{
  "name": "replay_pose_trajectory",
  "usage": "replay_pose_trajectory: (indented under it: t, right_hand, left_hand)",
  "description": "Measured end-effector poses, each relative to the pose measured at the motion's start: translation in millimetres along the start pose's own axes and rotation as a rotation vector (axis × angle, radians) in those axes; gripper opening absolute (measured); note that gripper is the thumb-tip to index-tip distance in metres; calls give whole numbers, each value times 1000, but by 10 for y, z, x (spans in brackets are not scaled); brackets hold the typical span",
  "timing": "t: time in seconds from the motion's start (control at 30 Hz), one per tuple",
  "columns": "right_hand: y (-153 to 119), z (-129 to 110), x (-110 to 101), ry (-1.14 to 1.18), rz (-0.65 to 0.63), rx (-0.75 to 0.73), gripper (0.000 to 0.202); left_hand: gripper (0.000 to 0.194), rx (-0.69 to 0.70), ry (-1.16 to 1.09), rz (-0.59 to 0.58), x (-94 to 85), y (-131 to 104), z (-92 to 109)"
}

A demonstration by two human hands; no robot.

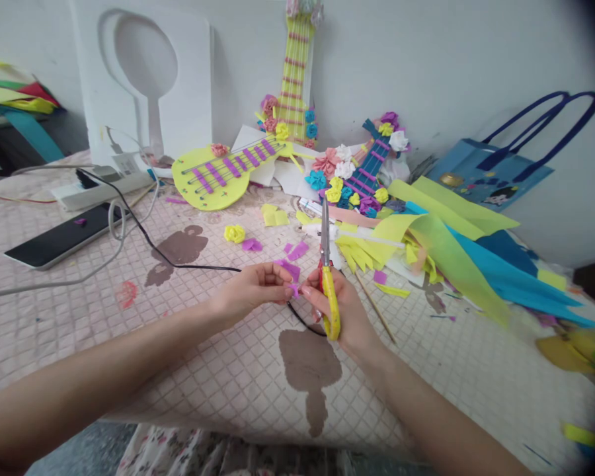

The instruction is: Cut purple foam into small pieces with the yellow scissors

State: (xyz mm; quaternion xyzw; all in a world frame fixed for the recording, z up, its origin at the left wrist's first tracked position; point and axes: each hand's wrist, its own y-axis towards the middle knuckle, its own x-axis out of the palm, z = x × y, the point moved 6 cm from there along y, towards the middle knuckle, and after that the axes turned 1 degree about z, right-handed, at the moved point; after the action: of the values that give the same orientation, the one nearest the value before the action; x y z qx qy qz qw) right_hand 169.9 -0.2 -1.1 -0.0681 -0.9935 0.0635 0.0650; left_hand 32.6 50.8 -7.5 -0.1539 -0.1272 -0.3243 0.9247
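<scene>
My left hand (pixel 262 286) pinches a small piece of purple paper (pixel 294 289) between thumb and fingertips. My right hand (pixel 344 304) is closed around a pair of scissors (pixel 330 291) with yellow and red handles, the blades pointing up and away from me. The fingertips of that same hand also meet the purple paper's right edge. More purple scraps (pixel 297 249) lie just beyond my hands. Nearby is a crumpled yellow paper flower (pixel 235 233). A black cord (pixel 198 267) runs across the table and passes beneath my hands.
A yellow paper guitar (pixel 218 178) and a blue one with paper flowers (pixel 369 168) stand at the back. Yellow and blue paper sheets (pixel 456 238) spread to the right, near a blue bag (pixel 490 172). On the left lie a phone (pixel 64 237) and a power strip (pixel 99 188).
</scene>
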Motion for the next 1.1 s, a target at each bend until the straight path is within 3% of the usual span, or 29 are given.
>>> replay_pose_trajectory:
  t: [0.83, 1.1]
  right_hand:
    - [-10, -42, 21, -47, -13, -9, 30]
    - [-4, -89, 35, -129, -50, -114, 33]
  left_hand:
    - [30, 0, 28, 1, -15, 8, -23]
    - [28, 63, 72, -24, 4, 5, 10]
